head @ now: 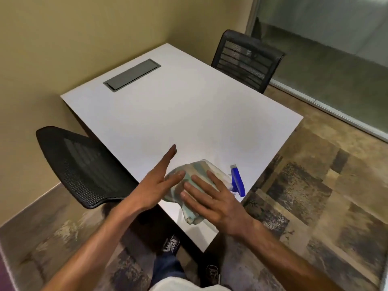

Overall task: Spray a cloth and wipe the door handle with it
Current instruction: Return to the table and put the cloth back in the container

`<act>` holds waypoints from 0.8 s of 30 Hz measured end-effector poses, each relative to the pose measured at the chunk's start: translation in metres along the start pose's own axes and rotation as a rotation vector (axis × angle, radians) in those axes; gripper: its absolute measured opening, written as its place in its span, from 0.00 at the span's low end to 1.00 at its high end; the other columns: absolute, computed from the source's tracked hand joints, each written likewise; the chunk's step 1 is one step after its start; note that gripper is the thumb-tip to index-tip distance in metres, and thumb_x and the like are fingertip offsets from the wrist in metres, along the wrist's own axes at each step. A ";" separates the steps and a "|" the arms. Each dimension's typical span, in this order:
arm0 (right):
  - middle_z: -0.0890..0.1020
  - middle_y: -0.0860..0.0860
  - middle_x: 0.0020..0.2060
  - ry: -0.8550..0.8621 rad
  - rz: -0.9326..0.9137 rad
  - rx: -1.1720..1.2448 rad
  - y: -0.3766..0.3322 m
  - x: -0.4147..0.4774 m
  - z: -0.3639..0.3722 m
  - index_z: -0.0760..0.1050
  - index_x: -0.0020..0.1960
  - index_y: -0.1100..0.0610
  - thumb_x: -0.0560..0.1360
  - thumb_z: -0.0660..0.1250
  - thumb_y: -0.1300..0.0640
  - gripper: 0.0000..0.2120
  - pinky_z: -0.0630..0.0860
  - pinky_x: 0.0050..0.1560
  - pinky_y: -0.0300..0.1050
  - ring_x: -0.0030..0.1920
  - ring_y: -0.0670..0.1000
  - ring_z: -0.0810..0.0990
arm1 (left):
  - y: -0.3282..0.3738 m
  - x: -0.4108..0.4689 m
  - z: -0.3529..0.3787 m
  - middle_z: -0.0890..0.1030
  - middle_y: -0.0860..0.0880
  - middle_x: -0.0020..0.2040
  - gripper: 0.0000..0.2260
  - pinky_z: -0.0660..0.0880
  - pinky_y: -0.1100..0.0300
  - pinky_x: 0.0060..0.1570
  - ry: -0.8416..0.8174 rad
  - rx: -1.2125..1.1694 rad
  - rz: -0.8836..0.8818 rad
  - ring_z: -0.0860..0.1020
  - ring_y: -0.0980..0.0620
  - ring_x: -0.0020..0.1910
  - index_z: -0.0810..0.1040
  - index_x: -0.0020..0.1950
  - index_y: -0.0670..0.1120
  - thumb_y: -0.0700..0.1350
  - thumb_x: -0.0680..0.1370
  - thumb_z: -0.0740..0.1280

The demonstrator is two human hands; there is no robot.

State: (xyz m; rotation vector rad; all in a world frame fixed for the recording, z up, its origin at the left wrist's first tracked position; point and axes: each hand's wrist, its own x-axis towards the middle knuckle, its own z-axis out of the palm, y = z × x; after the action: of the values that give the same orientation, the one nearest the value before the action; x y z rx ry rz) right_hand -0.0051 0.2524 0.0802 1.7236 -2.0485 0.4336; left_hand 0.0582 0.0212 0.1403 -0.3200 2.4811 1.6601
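A pale green and white cloth (190, 183) lies bunched on the near corner of the white table (168, 114). My right hand (212, 198) rests flat on top of the cloth, fingers spread. My left hand (159, 179) is stretched out with fingers apart, its thumb touching the cloth's left edge. A spray bottle with a blue trigger head (238, 181) stands just right of the cloth, partly hidden behind it and my right hand. No door handle is in view.
A black mesh chair (84, 169) stands at the table's left side and another (245, 59) at the far right corner. A grey cable hatch (132, 74) is set in the tabletop. Frosted glass wall (336, 49) on the right; patterned carpet below.
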 end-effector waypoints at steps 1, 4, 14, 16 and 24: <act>0.75 0.59 0.74 -0.002 -0.016 -0.006 0.002 0.004 0.001 0.75 0.73 0.62 0.84 0.67 0.61 0.18 0.69 0.70 0.73 0.77 0.65 0.68 | -0.001 0.011 -0.007 0.59 0.67 0.82 0.33 0.59 0.64 0.76 -0.055 0.031 0.020 0.57 0.73 0.78 0.52 0.83 0.67 0.61 0.82 0.65; 0.78 0.60 0.71 0.012 -0.045 -0.034 0.007 0.019 0.007 0.78 0.71 0.61 0.84 0.67 0.62 0.16 0.71 0.70 0.71 0.75 0.63 0.72 | 0.001 0.047 -0.026 0.64 0.67 0.80 0.25 0.60 0.62 0.78 -0.245 0.143 0.097 0.60 0.71 0.77 0.62 0.80 0.67 0.55 0.84 0.64; 0.82 0.63 0.65 -0.136 -0.085 -0.008 0.020 0.061 0.023 0.84 0.61 0.64 0.82 0.68 0.65 0.10 0.73 0.67 0.69 0.68 0.63 0.79 | 0.032 0.171 -0.053 0.79 0.46 0.70 0.29 0.76 0.55 0.68 -1.006 0.440 0.022 0.77 0.47 0.69 0.66 0.81 0.50 0.39 0.82 0.70; 0.82 0.63 0.66 -0.153 -0.049 -0.043 0.020 0.063 0.024 0.84 0.60 0.62 0.82 0.69 0.65 0.09 0.74 0.66 0.69 0.69 0.62 0.79 | 0.033 0.183 -0.056 0.80 0.47 0.66 0.26 0.78 0.67 0.57 -1.021 0.521 0.056 0.79 0.48 0.64 0.71 0.78 0.46 0.39 0.81 0.72; 0.77 0.63 0.71 -0.069 0.341 -0.311 -0.005 0.057 0.030 0.81 0.67 0.59 0.83 0.69 0.63 0.14 0.74 0.68 0.68 0.74 0.63 0.74 | 0.033 0.193 -0.066 0.83 0.43 0.51 0.06 0.78 0.50 0.53 -0.902 0.476 0.199 0.80 0.45 0.50 0.81 0.56 0.42 0.40 0.80 0.73</act>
State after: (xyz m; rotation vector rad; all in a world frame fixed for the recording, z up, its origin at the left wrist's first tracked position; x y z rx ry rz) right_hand -0.0115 0.1886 0.0831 1.2293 -2.3245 0.1441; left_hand -0.1367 -0.0467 0.1509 0.6096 2.0894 0.8751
